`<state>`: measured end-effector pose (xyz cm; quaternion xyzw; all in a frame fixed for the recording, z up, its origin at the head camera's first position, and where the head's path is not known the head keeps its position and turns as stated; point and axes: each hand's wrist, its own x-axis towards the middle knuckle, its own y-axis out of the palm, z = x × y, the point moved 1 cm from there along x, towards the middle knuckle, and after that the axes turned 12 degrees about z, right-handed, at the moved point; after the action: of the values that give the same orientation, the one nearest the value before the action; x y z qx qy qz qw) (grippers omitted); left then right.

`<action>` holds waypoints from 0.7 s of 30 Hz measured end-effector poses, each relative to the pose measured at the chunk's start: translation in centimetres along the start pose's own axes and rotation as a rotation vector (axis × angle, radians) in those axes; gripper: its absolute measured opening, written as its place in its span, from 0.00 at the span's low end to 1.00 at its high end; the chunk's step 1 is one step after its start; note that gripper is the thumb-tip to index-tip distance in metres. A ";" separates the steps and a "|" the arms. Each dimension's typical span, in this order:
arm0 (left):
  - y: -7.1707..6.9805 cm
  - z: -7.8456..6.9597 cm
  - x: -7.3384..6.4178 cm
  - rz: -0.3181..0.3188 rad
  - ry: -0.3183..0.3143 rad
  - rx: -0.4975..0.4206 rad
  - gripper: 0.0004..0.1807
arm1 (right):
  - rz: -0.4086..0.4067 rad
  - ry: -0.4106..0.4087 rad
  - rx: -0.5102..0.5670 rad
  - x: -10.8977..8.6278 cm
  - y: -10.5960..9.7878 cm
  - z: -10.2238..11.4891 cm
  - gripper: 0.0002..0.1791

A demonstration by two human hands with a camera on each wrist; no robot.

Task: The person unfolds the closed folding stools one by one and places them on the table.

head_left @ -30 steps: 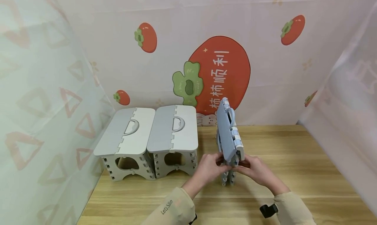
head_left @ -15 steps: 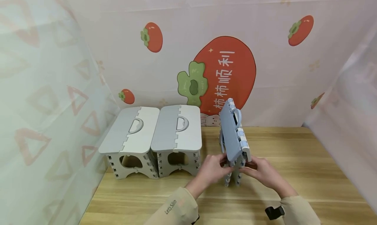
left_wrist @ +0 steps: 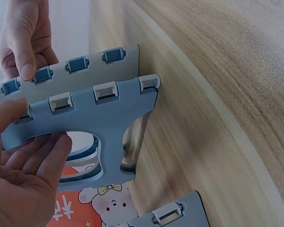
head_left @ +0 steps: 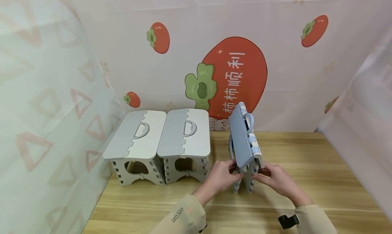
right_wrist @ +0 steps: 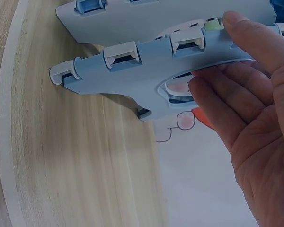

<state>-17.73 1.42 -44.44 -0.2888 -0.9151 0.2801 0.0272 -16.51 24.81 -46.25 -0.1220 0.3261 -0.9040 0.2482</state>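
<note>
A blue and white folding stool (head_left: pixel 240 135) stands half folded on the table, its seat creased into a steep ridge with the carry handle on top. My left hand (head_left: pixel 222 175) grips the near edge of its left leg panel (left_wrist: pixel 116 106), thumb on the hinged edge and fingers in the oval cut-out. On the other side, my right hand (head_left: pixel 277 179) holds the right leg panel (right_wrist: pixel 132 71) in the same way, fingers reaching into its opening. Between the two panels there is a narrow gap. The far ends of the legs are hidden behind the seat.
Two opened stools, one at the far left (head_left: pixel 134 135) and one beside it (head_left: pixel 184 133), stand side by side left of the folding stool. Wood-grain table (head_left: pixel 306 166) extends to the right. A printed cloth (head_left: pixel 281 91) hangs behind and along both sides.
The stool's leg panels have spread apart from nearly together, and the seat halves have opened slightly. My right hand has moved a little rightward with its panel. The head view has shifted slightly.
</note>
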 end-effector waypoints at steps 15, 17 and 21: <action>0.0 0.2 0.1 -0.004 0.031 0.018 0.22 | -0.029 -0.024 -0.021 -0.6 -0.4 -0.4 0.28; 0.0 0.2 0.1 -0.003 0.029 0.016 0.22 | -0.027 -0.018 -0.021 -0.7 -0.6 -0.3 0.27; -0.1 0.2 0.1 0.002 0.025 0.006 0.22 | -0.026 -0.004 -0.016 -0.8 -0.8 -0.2 0.28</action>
<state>-17.86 1.33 -44.56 -0.2930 -0.9136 0.2792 0.0393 -16.22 25.89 -45.91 -0.1301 0.3312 -0.9043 0.2360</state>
